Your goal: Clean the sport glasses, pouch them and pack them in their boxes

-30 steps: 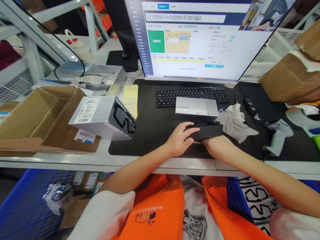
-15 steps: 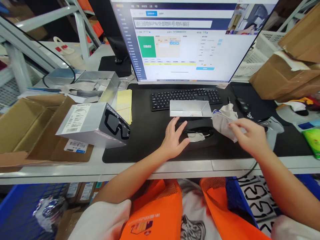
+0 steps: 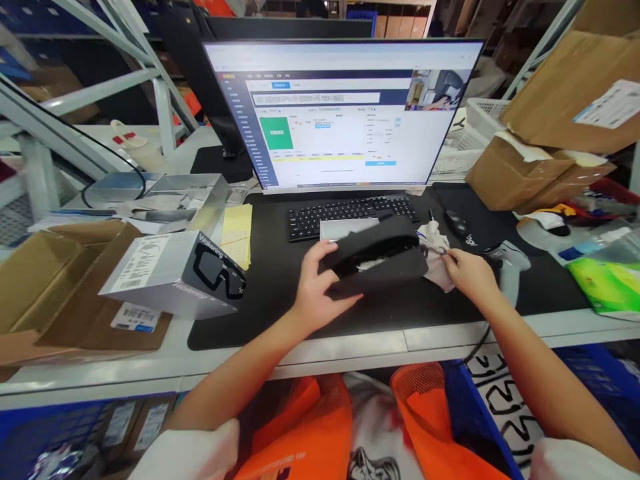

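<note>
My left hand (image 3: 317, 290) grips the left end of a black glasses case (image 3: 385, 277), thumb at the front and fingers behind. The case is open at the top and tilted, and something pale shows inside it. A grey cloth pouch (image 3: 436, 267) is pinched in my right hand (image 3: 470, 272), just right of the case. Behind the case stands an open white box (image 3: 345, 229), partly hidden by it. To the left, a silver-grey box (image 3: 175, 273) printed with glasses leans on an open cardboard carton (image 3: 115, 310).
A keyboard (image 3: 305, 223) and a monitor (image 3: 325, 133) stand behind my hands. On the right are a mouse (image 3: 456, 223), a handheld scanner (image 3: 510, 270), a green packet (image 3: 607, 283) and stacked cartons (image 3: 570, 93). Yellow slips (image 3: 237, 233) lie left of the keyboard.
My left hand has taken hold of the black glasses case and raised and tilted it off the mat. My right hand still holds the pouch. The view has tipped upward.
</note>
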`<state>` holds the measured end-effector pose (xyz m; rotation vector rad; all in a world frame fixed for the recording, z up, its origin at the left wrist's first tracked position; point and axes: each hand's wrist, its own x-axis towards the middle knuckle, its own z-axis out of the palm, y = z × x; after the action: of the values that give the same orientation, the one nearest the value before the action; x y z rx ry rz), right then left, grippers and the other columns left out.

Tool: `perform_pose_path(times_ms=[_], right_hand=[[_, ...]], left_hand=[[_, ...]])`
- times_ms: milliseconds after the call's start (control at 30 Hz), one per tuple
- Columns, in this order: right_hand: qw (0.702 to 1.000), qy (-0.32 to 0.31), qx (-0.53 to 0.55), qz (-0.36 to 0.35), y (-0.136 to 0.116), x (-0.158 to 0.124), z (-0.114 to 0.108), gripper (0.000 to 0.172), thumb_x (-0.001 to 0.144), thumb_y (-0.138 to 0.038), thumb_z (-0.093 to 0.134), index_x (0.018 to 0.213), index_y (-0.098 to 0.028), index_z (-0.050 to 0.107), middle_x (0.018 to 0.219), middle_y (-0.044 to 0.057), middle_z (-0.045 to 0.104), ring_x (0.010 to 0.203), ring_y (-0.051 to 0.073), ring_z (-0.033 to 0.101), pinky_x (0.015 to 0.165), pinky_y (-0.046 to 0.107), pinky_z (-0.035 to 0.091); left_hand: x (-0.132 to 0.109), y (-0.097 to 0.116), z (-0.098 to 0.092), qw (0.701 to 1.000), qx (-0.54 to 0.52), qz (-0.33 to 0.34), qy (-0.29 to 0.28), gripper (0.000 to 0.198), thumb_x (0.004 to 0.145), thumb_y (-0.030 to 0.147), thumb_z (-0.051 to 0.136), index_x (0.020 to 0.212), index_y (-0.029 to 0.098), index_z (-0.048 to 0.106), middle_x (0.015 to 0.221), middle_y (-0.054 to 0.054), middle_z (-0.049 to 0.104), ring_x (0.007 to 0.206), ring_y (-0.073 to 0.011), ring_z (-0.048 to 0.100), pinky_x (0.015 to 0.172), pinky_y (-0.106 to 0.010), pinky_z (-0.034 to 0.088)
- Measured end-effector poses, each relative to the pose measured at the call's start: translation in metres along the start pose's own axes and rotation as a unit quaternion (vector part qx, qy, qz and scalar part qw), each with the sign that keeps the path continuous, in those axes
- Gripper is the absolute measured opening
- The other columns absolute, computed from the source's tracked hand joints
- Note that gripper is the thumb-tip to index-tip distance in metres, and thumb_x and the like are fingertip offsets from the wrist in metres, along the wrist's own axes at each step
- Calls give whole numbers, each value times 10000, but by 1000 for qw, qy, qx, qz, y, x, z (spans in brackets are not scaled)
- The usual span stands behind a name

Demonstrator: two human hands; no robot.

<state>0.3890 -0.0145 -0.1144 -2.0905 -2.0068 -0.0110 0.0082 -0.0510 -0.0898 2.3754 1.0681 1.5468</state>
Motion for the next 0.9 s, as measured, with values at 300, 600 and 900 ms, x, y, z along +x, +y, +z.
perform_pose_path(times_ms=[300,600,900], right_hand=[[985,101,139,20,20,-20,-7,401,975,-419,422,1053,-157,716,909,131,755,805,265,687,721,335,487],[929,218,291,72,-2,-27,-36,343,927,-453,486,965,-166,670,864,103,714,782,243,652,703,337,497],[869,226,439,-36,-70,15,-46,353,953,-490,520,998,-171,665,896,86,710,819,221,662,728,322,514]], left_hand=[[88,-58,-16,988,56,-56,-130,436,778,552,756,669,184,548,1446,-154,513,1382,-332,494,1198,-548,415],[92,-69,8,958,66,-71,-269,526,735,517,813,1087,159,657,1648,-180,270,1578,-396,174,1281,-606,230],[103,-53,3,963,43,-67,-257,773,681,466,865,1337,192,563,1523,-190,442,1493,-405,339,1244,-625,272]])
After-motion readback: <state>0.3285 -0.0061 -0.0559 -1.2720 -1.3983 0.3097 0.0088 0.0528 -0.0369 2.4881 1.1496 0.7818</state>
